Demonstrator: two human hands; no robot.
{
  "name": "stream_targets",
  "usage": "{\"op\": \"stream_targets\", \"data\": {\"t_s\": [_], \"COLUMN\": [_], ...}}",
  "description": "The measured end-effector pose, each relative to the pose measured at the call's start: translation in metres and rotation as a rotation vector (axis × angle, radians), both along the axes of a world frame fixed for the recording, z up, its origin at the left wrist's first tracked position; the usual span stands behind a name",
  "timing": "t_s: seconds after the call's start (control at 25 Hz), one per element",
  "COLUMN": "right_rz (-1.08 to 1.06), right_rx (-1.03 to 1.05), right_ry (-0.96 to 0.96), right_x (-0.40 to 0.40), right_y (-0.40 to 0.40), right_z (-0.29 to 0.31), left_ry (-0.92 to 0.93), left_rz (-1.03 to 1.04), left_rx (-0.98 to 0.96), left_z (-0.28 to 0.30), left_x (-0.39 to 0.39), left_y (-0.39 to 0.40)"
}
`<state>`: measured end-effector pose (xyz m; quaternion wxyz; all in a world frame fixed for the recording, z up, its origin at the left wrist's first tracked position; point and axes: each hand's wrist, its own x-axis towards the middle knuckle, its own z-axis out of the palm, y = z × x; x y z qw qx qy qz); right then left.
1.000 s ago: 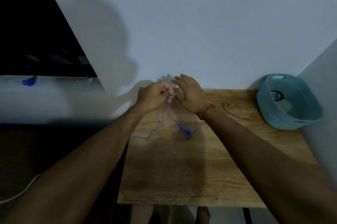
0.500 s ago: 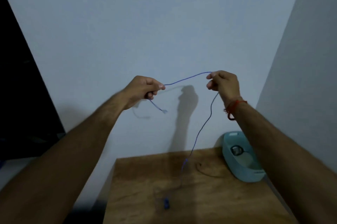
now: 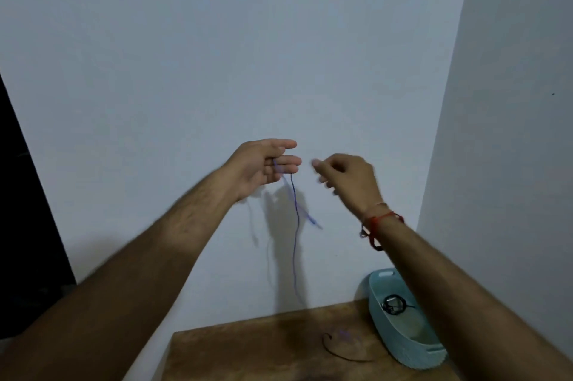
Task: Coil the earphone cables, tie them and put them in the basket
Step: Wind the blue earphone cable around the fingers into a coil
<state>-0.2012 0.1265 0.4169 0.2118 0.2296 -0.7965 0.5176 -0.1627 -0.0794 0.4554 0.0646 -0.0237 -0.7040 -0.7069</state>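
Note:
A thin blue earphone cable (image 3: 294,225) hangs from my left hand (image 3: 263,165), which is raised in front of the wall with fingers stretched out and the cable caught across them. The cable drops straight down toward the wooden table (image 3: 248,352), with a short end sticking out to the right. My right hand (image 3: 347,177) hovers just right of the left one, blurred, fingers curled; I see no cable in it. A light blue basket (image 3: 403,346) at the table's back right holds one coiled black cable (image 3: 393,304).
A dark cord (image 3: 338,351) lies curved on the table left of the basket. A white wall stands behind the table and another closes in on the right. A dark opening fills the far left.
Both hands lifted the blue cable off the table and stretched it apart. Now the hands are close together, the right hand has let go, and the cable hangs from the left hand alone.

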Motion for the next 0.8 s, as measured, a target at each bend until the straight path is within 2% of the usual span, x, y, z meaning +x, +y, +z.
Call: {"op": "stream_targets", "data": {"t_s": [0.08, 0.16, 0.28, 0.36, 0.48, 0.6, 0.72, 0.76, 0.8], "right_rz": [0.163, 0.244, 0.419, 0.528, 0.660, 0.832, 0.934, 0.946, 0.943], "right_rx": [-0.043, -0.105, -0.183, -0.253, -0.417, -0.602, -0.747, -0.791, -0.831], "right_ry": [-0.211, -0.300, -0.432, -0.489, -0.598, -0.668, -0.571, -0.529, -0.492], "right_x": [0.010, 0.006, 0.001, -0.002, -0.005, -0.001, -0.003, -0.005, -0.009], "right_y": [-0.018, -0.021, -0.014, -0.008, 0.000, 0.009, 0.009, 0.006, 0.003], "right_z": [0.001, 0.002, 0.001, 0.002, 0.009, 0.017, 0.026, 0.029, 0.030], "left_ry": [-0.020, -0.013, 0.077, 0.181, 0.346, 0.432, 0.455, 0.443, 0.426], "left_rz": [-0.084, -0.117, -0.098, 0.012, 0.290, 0.444, 0.630, 0.667, 0.635], "left_rx": [0.197, 0.333, 0.349, 0.159, -0.211, -0.411, -0.805, -0.902, -0.916], "left_z": [-0.004, -0.004, -0.001, 0.002, 0.009, 0.010, -0.006, -0.016, -0.027], "left_x": [-0.005, -0.011, -0.017, -0.018, -0.019, -0.018, -0.021, -0.023, -0.024], "left_y": [0.012, 0.014, 0.008, 0.006, 0.002, -0.002, 0.005, 0.010, 0.016]}}
